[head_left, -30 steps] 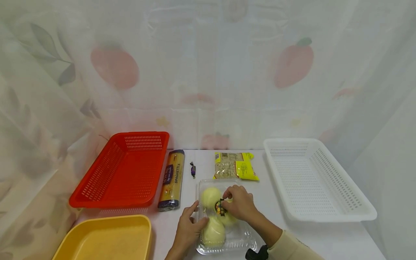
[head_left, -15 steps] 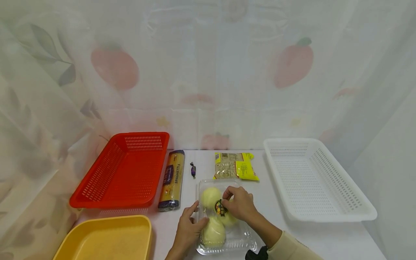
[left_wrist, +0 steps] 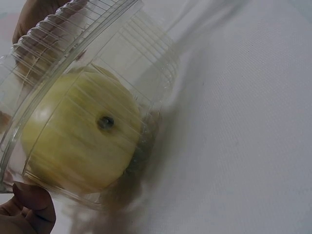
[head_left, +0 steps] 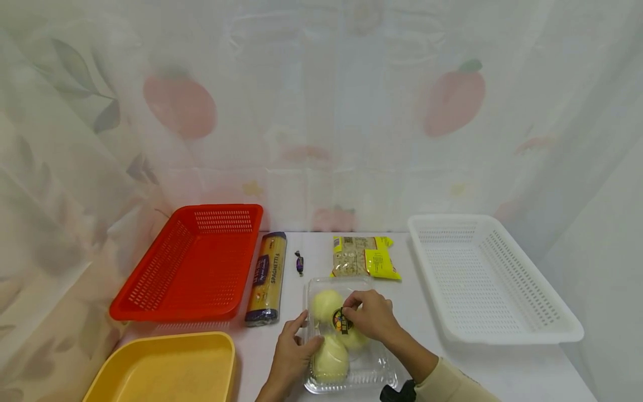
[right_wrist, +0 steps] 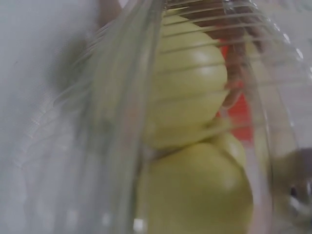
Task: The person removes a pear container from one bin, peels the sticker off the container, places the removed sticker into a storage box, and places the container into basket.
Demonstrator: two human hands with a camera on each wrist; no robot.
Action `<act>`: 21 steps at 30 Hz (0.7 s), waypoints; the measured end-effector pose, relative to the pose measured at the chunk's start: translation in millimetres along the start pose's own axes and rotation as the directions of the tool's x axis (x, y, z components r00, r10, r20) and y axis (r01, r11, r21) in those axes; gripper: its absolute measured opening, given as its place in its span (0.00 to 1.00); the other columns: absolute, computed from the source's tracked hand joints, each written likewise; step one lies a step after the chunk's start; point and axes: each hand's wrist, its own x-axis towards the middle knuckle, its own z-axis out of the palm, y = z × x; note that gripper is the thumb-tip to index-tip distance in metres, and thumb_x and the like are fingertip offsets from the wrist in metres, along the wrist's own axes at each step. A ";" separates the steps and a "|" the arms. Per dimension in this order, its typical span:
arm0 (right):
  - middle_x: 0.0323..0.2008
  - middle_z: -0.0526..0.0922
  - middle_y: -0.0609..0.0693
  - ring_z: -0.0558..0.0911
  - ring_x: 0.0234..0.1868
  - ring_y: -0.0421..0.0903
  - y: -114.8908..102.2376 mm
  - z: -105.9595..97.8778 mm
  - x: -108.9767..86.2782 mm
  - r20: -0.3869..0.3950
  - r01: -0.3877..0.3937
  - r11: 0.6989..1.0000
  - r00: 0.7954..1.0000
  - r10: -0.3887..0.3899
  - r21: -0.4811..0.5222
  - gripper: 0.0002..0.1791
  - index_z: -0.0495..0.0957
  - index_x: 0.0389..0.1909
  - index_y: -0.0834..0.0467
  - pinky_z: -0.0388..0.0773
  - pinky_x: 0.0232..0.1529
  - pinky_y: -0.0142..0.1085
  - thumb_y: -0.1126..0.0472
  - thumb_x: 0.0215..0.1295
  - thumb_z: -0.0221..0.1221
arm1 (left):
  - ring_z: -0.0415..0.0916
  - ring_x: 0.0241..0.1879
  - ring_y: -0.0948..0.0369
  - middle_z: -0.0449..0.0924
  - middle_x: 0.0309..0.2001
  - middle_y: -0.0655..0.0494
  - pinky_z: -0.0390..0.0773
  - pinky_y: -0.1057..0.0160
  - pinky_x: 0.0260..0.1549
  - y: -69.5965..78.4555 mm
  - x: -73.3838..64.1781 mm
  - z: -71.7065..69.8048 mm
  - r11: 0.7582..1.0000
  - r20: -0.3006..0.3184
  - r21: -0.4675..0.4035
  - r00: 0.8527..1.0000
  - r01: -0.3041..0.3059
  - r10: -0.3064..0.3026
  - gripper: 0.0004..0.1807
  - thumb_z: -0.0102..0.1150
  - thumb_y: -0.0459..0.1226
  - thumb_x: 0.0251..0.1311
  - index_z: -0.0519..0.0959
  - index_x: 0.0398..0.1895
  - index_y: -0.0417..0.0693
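The left hand [head_left: 291, 352] grips the left side of the clear box [head_left: 359, 377], thumb over the lid, probably to steady it, while the right hand [head_left: 374, 315] appears to pinch the edge of the sticker [head_left: 342, 322] on top. The box, with pale fruit [head_left: 330, 360] inside, lies flat on the near middle of the bench [head_left: 419, 312]. A yellow bag [head_left: 364, 258] sits just beyond its far edge; right, bare room reaches the white basket [head_left: 467, 285], though the forearm crosses it
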 end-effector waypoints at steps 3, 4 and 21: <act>0.22 0.77 0.32 0.72 0.25 0.36 0.2 -1.0 -0.2 0.000 -0.013 1.000 1.000 0.013 0.014 0.04 0.82 0.26 0.46 0.64 0.38 0.51 0.58 0.58 0.65 | 0.66 0.29 0.57 0.70 0.50 0.44 0.71 0.67 0.26 0.3 -0.1 0.1 1.000 0.000 -0.001 1.000 0.000 0.000 0.39 0.70 0.33 0.49 0.66 0.66 0.32; 0.22 0.77 0.32 0.72 0.24 0.36 0.2 -1.6 -0.4 -0.001 -0.017 1.000 1.000 0.017 0.021 0.04 0.82 0.26 0.46 0.64 0.38 0.51 0.58 0.58 0.65 | 0.66 0.29 0.57 0.70 0.50 0.44 0.71 0.67 0.26 0.3 -0.2 0.1 1.000 0.001 -0.001 1.000 0.001 -0.001 0.39 0.70 0.33 0.49 0.66 0.66 0.33; 0.23 0.80 0.40 0.72 0.23 0.42 0.4 -17.3 2.7 -0.037 0.041 0.965 0.999 -0.033 0.260 0.03 0.83 0.25 0.54 0.70 0.24 0.35 0.64 0.56 0.66 | 0.65 0.31 0.57 0.69 0.52 0.45 0.71 0.66 0.27 -0.7 -1.3 -0.9 1.000 0.010 -0.009 1.000 0.014 -0.013 0.40 0.70 0.34 0.50 0.65 0.67 0.34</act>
